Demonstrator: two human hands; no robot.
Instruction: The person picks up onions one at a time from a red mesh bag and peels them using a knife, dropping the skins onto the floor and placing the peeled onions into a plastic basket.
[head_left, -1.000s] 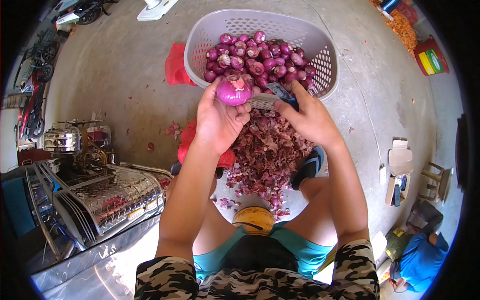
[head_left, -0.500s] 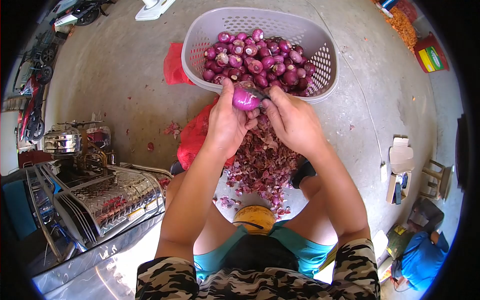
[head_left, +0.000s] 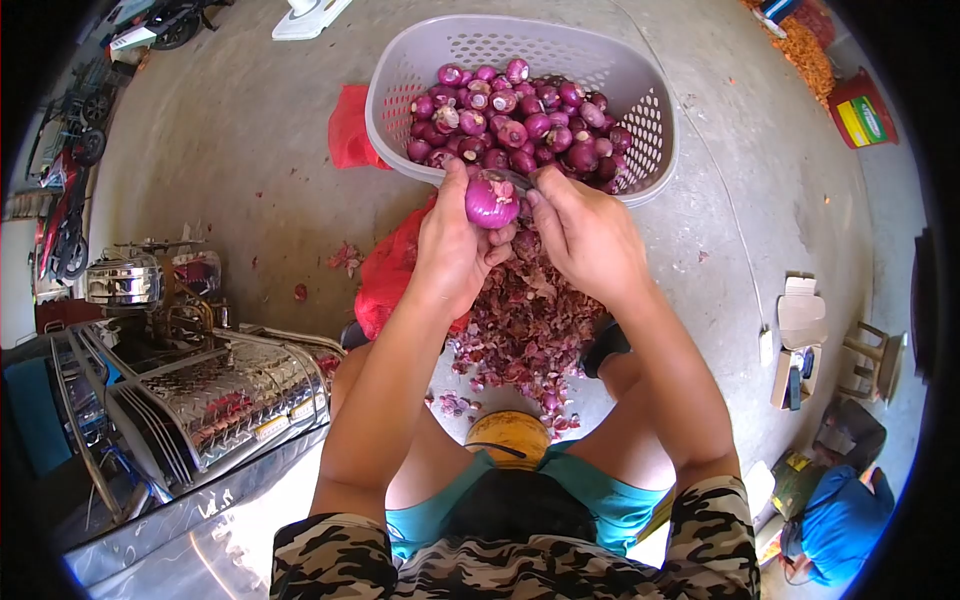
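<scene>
My left hand (head_left: 455, 235) is wrapped round a shiny purple-red onion (head_left: 491, 204) near the basket's front rim. My right hand (head_left: 580, 230) is closed beside it, pinching a small dark blade (head_left: 519, 181) that reaches to the onion's upper right. Much of the blade's handle is hidden by my fingers. Beyond both hands, many red onions (head_left: 537, 126) fill a grey perforated basket (head_left: 650, 180). Below the hands lies a heap of dry onion skins (head_left: 525, 320) on the floor.
Red net bags lie left of the skins (head_left: 388, 280) and beside the basket (head_left: 350, 130). A yellow round object (head_left: 508, 430) is between my legs. Shiny metalwork (head_left: 240, 390) stands left. A cable crosses the floor at right, near an open carton (head_left: 800, 345). Another person (head_left: 845, 520) is at lower right.
The onion has turned in my left hand and shows its papery top. The blade now sits at its upper right edge, and my right hand has shifted slightly.
</scene>
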